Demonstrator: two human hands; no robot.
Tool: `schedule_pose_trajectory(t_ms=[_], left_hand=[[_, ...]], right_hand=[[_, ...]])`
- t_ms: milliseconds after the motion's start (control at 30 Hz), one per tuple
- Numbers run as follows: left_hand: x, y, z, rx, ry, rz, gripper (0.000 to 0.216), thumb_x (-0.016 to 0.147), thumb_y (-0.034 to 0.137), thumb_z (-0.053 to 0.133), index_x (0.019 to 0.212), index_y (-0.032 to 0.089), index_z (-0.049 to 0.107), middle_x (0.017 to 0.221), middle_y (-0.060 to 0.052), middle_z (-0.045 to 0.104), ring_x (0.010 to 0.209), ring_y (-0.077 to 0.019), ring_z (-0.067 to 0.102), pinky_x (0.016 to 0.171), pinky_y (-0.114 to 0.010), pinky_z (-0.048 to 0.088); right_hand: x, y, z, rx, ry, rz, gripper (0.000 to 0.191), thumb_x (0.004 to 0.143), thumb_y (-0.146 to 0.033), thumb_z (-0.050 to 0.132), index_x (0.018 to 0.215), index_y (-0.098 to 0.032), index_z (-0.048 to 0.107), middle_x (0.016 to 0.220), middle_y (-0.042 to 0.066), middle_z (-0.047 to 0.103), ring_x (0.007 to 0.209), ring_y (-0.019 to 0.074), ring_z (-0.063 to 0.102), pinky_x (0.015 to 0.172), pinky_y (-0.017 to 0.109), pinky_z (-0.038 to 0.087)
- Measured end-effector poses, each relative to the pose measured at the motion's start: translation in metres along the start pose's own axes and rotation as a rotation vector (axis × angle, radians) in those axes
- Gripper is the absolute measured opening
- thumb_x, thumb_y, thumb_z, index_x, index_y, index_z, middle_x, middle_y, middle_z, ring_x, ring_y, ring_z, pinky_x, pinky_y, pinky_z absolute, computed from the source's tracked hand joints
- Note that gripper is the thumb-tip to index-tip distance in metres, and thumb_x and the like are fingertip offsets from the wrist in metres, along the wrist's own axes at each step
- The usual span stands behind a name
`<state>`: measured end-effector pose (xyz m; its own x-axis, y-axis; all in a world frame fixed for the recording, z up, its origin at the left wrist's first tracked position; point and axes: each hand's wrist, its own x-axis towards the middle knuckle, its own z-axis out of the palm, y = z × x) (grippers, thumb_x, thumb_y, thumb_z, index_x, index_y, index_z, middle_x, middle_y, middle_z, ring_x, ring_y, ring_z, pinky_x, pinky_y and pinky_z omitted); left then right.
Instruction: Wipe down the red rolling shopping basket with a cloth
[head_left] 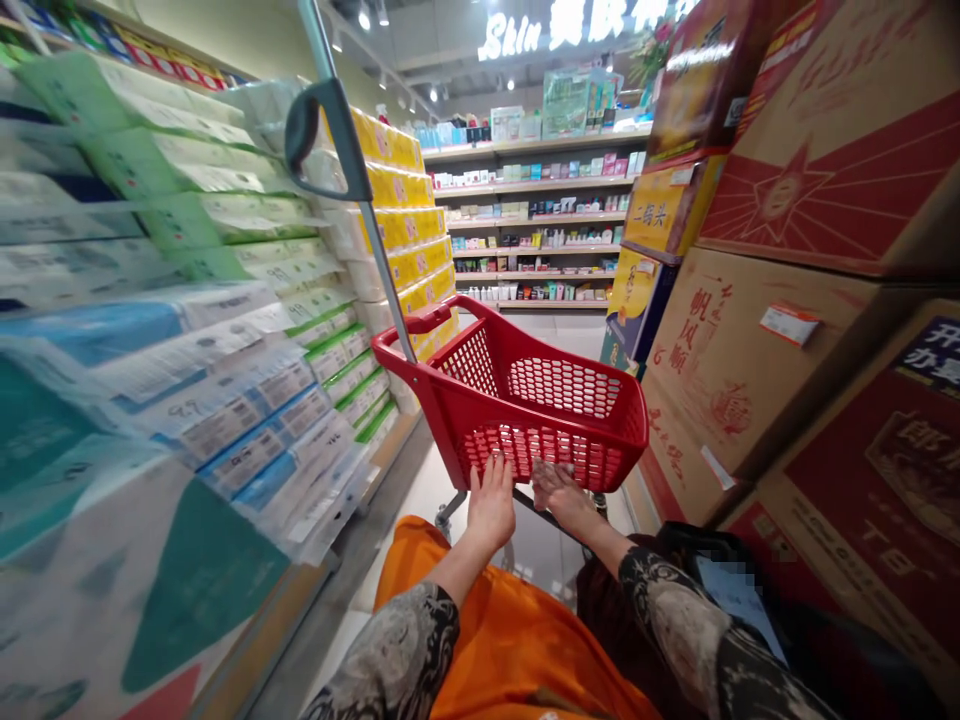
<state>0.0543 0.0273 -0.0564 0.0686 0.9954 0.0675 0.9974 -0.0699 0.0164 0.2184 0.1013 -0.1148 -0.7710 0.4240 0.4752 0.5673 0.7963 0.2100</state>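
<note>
A red plastic shopping cart (551, 420) stands sideways in front of me, its basket walls pierced with holes. Against its near wall, my left hand (492, 505) has its fingers stretched out and holds nothing. Just to the right, my right hand (561, 495) is also at that wall; its fingers look spread but are a little blurred. Whether the palms press on the plastic is hard to see. No goods show inside the basket. From the cart's left end a tall metal pole (390, 280) rises, carrying a grey loop handle (330, 140).
Wrapped tissue packs (262, 400) are stacked along the left, with yellow packs (405, 210) beyond. Cardboard cartons (720, 350) pile up close on the right. Shelves (532, 225) of small products cross the far end. A dark bag (697, 545) is by my right arm.
</note>
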Motion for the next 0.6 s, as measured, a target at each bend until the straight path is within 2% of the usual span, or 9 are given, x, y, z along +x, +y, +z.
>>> schedule_pose_trajectory(t_ms=[67,200,267,367,500,600], left_hand=[[0.003,-0.006,-0.002,0.006,0.000,-0.027,0.066,0.077,0.021,0.039,0.140,0.009,0.026,0.150,-0.013,0.021,0.138,-0.0255,0.015,0.111,-0.050,0.012],[0.011,-0.018,-0.012,0.014,0.047,-0.081,0.067,0.077,0.020,0.039,0.141,0.008,0.023,0.151,-0.013,0.018,0.139,-0.0261,0.012,0.111,-0.051,0.011],[0.012,-0.022,-0.017,0.007,0.058,-0.096,0.068,0.077,0.018,0.039,0.141,0.007,0.022,0.151,-0.013,0.016,0.139,-0.0263,0.010,0.111,-0.051,0.010],[0.008,-0.027,-0.019,-0.011,0.055,-0.124,0.069,0.075,0.015,0.039,0.141,0.007,0.023,0.151,-0.012,0.015,0.139,-0.0250,0.010,0.111,-0.051,0.011],[-0.001,-0.036,-0.017,-0.013,0.048,-0.122,0.071,0.073,0.014,0.040,0.141,0.008,0.023,0.152,-0.011,0.013,0.139,-0.0243,0.010,0.111,-0.050,0.013],[-0.001,-0.045,-0.018,-0.004,0.022,-0.150,0.070,0.073,0.015,0.040,0.141,0.007,0.024,0.151,-0.013,0.014,0.139,-0.0254,0.013,0.111,-0.050,0.014]], right_hand=[[0.012,-0.002,-0.009,0.025,0.050,-0.019,0.030,0.086,-0.014,0.047,0.113,-0.017,0.062,0.122,0.009,0.060,0.126,0.0221,0.043,0.101,0.041,0.039],[0.069,0.012,-0.047,0.028,0.226,0.001,0.039,0.089,-0.015,0.043,0.126,-0.020,0.052,0.135,0.005,0.049,0.134,0.0223,0.028,0.108,0.043,0.029],[0.089,0.017,-0.054,0.009,0.246,0.019,0.040,0.089,-0.013,0.041,0.128,-0.020,0.049,0.137,0.005,0.047,0.135,0.0230,0.026,0.109,0.044,0.027],[0.087,0.011,-0.037,0.004,0.141,-0.027,0.038,0.088,-0.012,0.042,0.123,-0.018,0.054,0.134,0.007,0.049,0.131,0.0238,0.035,0.107,0.044,0.030],[0.047,-0.013,0.006,0.022,-0.046,0.034,0.035,0.086,-0.012,0.045,0.118,-0.018,0.058,0.129,0.010,0.054,0.128,0.0235,0.039,0.105,0.044,0.032],[0.040,-0.021,0.013,0.049,-0.060,0.023,0.032,0.086,-0.012,0.046,0.113,-0.021,0.061,0.122,0.008,0.059,0.125,0.0223,0.043,0.103,0.042,0.034]])
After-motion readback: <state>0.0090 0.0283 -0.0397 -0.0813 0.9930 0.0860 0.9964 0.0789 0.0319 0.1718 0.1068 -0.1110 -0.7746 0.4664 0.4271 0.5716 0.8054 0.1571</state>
